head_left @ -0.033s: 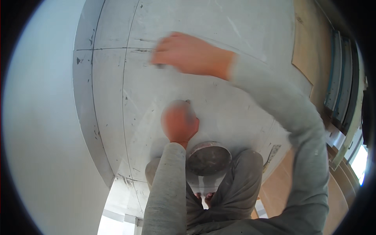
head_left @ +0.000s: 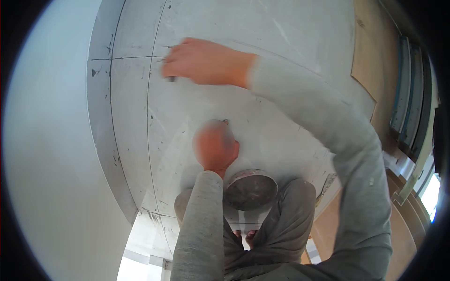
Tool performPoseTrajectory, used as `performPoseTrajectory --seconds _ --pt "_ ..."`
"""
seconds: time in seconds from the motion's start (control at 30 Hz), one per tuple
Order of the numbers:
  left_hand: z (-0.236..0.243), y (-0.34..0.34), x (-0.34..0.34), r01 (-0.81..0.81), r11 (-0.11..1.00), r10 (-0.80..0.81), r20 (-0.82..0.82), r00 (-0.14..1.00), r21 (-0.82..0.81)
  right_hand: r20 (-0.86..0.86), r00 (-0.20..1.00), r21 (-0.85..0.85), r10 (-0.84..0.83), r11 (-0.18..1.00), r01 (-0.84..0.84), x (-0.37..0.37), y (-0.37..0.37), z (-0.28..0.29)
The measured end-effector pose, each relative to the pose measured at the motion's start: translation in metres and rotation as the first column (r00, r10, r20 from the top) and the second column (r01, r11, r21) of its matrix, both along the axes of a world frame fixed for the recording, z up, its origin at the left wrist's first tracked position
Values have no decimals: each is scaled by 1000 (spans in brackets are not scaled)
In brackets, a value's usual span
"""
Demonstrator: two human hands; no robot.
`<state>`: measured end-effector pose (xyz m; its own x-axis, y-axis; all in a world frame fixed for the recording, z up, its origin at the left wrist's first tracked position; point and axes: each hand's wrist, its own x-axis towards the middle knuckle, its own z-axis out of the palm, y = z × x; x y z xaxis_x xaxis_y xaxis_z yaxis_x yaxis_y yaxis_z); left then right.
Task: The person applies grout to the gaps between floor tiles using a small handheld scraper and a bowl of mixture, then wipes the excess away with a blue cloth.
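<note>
My right hand (head_left: 206, 61) is closed over the grey tiled floor (head_left: 262, 117), its fingers curled round something mostly hidden. A small dark bit (head_left: 172, 79) shows beneath those fingers, too little to name. Nearer to me, my left hand (head_left: 214, 146) looks like a closed fist. Blur covers its fingers, and a small brownish bit (head_left: 226, 121) shows at its far edge; what it holds cannot be made out. Just to the right of that wrist stands a round, shallow, dark-bottomed pan or bowl (head_left: 251, 191), between my knees.
Thin dark joint lines cross the floor by a pale wall (head_left: 51, 140) on the left. A tan board (head_left: 364, 70) lies at the far right, beside long grey strips (head_left: 407, 93) stacked together. My knees (head_left: 297, 201) are bent close behind the pan.
My right hand and forearm have moved left across the floor, the hand still closed. My left hand and the pan have stayed where they were.
</note>
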<state>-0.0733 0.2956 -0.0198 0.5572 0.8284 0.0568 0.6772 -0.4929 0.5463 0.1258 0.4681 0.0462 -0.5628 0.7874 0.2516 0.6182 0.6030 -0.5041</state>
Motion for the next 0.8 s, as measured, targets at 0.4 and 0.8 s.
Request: performPoseTrajectory --seconds 0.4,0.8 --pt "-5 -2 -7 1 1000 -2 -22 1000 -31 198 958 -243 207 957 -157 71 -51 -11" --pt "-6 -2 -4 14 999 -14 10 1000 36 245 967 -426 74 904 39 188 -230 23"
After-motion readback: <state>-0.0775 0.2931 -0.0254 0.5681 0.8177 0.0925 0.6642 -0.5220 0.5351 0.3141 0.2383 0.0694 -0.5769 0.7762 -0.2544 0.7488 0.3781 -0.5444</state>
